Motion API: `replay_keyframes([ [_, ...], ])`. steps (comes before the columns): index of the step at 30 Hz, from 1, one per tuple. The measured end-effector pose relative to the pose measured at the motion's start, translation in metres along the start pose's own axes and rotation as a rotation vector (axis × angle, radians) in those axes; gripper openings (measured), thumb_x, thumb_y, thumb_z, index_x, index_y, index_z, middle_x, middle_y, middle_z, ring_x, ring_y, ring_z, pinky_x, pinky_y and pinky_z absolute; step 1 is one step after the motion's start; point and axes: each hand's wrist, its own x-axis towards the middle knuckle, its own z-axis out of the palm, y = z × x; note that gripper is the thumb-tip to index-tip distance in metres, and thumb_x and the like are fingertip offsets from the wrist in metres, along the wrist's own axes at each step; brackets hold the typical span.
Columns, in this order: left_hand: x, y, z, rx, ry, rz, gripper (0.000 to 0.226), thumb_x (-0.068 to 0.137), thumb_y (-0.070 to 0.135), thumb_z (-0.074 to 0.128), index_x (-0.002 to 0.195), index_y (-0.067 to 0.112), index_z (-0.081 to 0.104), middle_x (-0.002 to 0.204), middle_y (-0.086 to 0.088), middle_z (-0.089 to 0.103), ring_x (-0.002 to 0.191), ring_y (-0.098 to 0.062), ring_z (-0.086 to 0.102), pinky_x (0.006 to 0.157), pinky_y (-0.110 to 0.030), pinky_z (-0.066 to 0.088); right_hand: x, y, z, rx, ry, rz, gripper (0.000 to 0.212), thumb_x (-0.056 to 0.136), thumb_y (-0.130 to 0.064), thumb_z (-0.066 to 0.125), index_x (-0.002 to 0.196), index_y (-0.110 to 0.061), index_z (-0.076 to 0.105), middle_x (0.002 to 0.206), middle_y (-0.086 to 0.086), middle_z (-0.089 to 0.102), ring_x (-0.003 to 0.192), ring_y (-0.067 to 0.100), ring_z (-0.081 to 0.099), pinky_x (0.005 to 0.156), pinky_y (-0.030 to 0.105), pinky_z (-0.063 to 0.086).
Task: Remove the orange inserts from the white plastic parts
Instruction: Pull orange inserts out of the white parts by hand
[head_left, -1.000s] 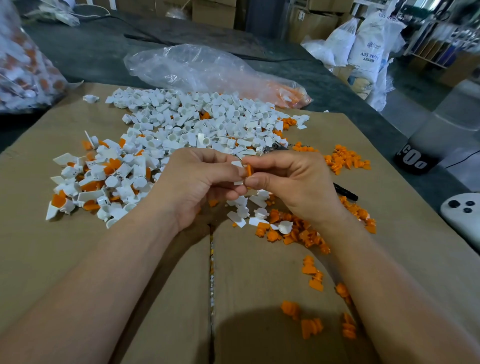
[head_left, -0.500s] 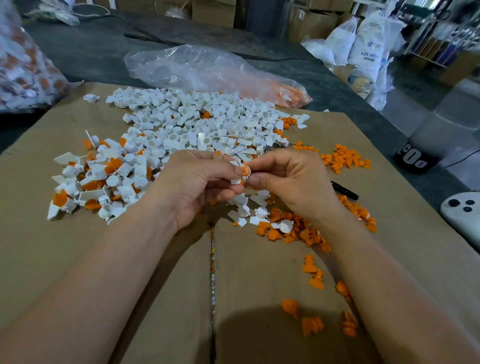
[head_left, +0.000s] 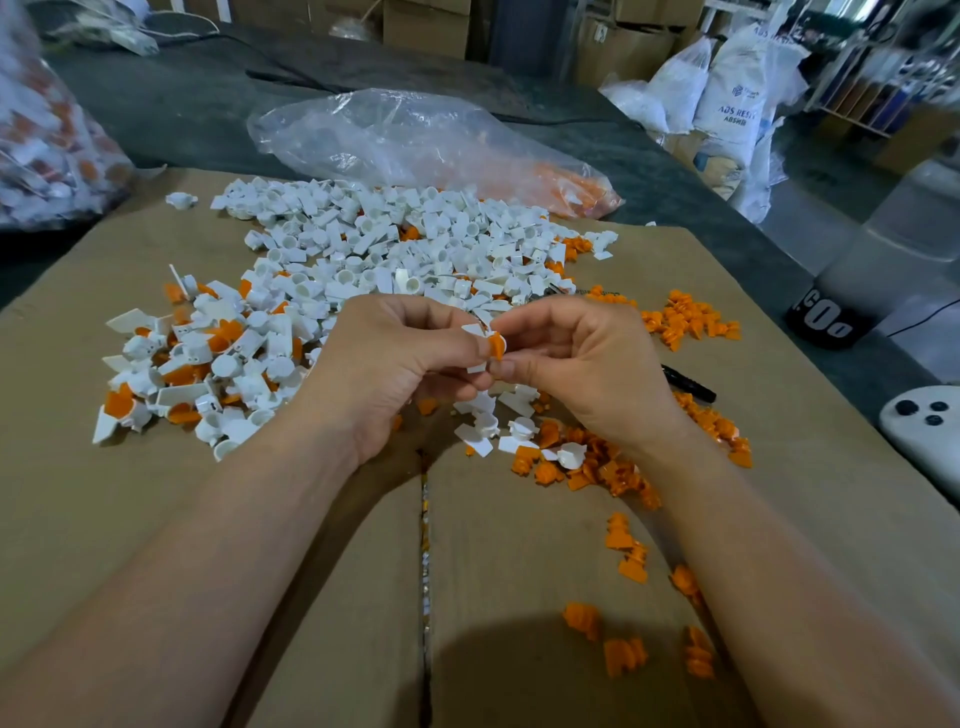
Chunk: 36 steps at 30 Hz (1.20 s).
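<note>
Cardboard (head_left: 156, 519): matt brown, creased. White parts (head_left: 395, 244): smooth plastic, slight sheen. Orange inserts (head_left: 685, 322): matt plastic. Bag (head_left: 395, 135): clear, glossy, crinkled film.

Soft, even light falls from overhead and lies bright on the cardboard sheet (head_left: 156, 493). A blurred round shadow (head_left: 519, 670) darkens its near edge, and fainter shade sits between the forearms. The clear plastic bag (head_left: 405, 140) carries a pale sheen. The left hand (head_left: 384, 364), right hand (head_left: 582, 364), white plastic part (head_left: 474, 331) and orange insert (head_left: 497, 345) are sharp. The white sacks (head_left: 727, 93) and the frame edges smear and bend.
</note>
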Motion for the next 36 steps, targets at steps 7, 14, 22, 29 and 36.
replay_keyframes([
  [7,-0.002,-0.002,0.000,0.044,-0.013,0.060,0.019,0.066,-0.005,0.072,0.055,0.010,0.068,0.057,-0.011,0.067,0.049,-0.017,0.065,0.045,-0.018,0.049,-0.001,-0.001,-0.002,0.018,-0.003,0.030,0.026,0.071,0.005,0.070,0.083,-0.017,0.064,0.077,-0.004,0.067,0.072,0.005,0.066,0.073,0.021,0.055],
  [14,-0.003,-0.002,0.001,0.099,-0.007,0.111,0.017,0.067,-0.005,0.073,0.061,0.010,0.068,0.057,-0.008,0.067,0.051,-0.017,0.066,0.047,-0.019,0.051,-0.001,0.001,-0.002,0.016,0.002,0.037,0.024,0.071,0.004,0.070,0.083,-0.016,0.065,0.077,-0.002,0.068,0.071,0.007,0.066,0.071,0.020,0.055],
  [22,-0.003,-0.002,0.001,0.101,-0.005,0.106,0.015,0.068,-0.006,0.072,0.063,0.007,0.067,0.056,-0.008,0.067,0.050,-0.016,0.065,0.046,-0.019,0.050,-0.001,0.003,-0.003,0.000,-0.004,-0.006,0.027,0.071,0.003,0.070,0.083,-0.020,0.064,0.078,-0.006,0.067,0.073,0.005,0.067,0.071,0.019,0.055],
  [29,0.000,-0.002,0.000,0.054,0.009,0.056,0.012,0.071,-0.009,0.068,0.067,0.003,0.065,0.054,-0.008,0.065,0.047,-0.015,0.062,0.044,-0.018,0.049,-0.003,0.006,0.000,0.033,0.007,-0.191,0.047,0.071,0.004,0.069,0.113,-0.010,0.056,0.092,-0.005,0.065,0.082,0.003,0.067,0.076,0.017,0.052],
  [36,-0.001,-0.002,0.001,0.062,-0.018,0.042,0.010,0.070,-0.009,0.068,0.069,0.000,0.065,0.054,-0.009,0.065,0.047,-0.014,0.063,0.044,-0.017,0.050,0.000,0.009,-0.001,0.065,0.043,-0.123,0.045,0.069,0.009,0.068,0.111,-0.001,0.055,0.087,-0.002,0.065,0.080,0.004,0.066,0.074,0.018,0.053],
])
